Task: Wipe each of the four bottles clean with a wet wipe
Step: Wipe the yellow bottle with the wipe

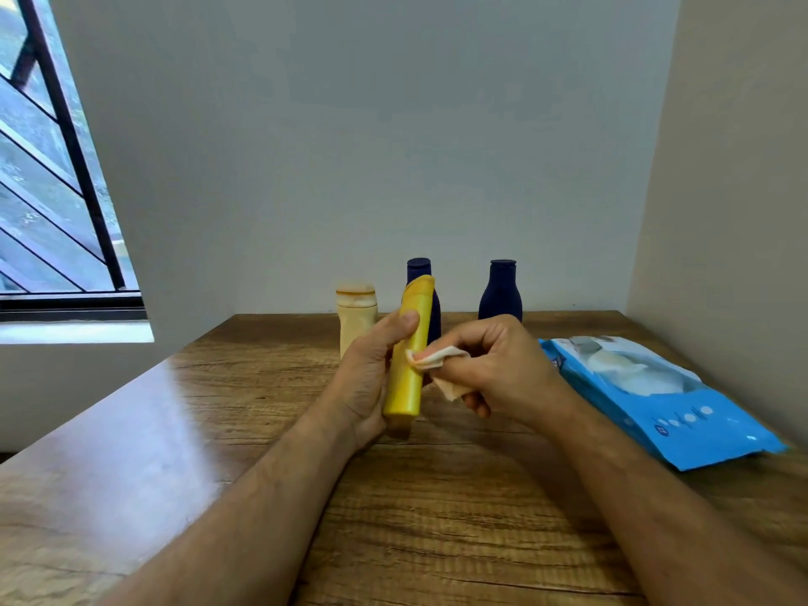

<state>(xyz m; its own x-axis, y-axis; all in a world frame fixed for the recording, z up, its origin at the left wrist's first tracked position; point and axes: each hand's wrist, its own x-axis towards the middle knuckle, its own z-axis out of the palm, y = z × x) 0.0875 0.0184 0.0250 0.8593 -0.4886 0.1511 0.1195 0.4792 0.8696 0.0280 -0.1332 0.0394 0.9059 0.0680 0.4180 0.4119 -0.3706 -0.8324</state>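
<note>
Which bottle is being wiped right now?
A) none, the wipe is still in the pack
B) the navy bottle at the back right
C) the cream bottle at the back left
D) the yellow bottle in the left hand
D: the left hand holds the yellow bottle while the right hand presses the wet wipe against its side.

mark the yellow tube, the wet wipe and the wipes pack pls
yellow tube (404, 378): head view, mid body below the thumb.
wet wipe (441, 357): head view, folded part against the tube.
wipes pack (682, 424): head view, blue front panel.
</note>
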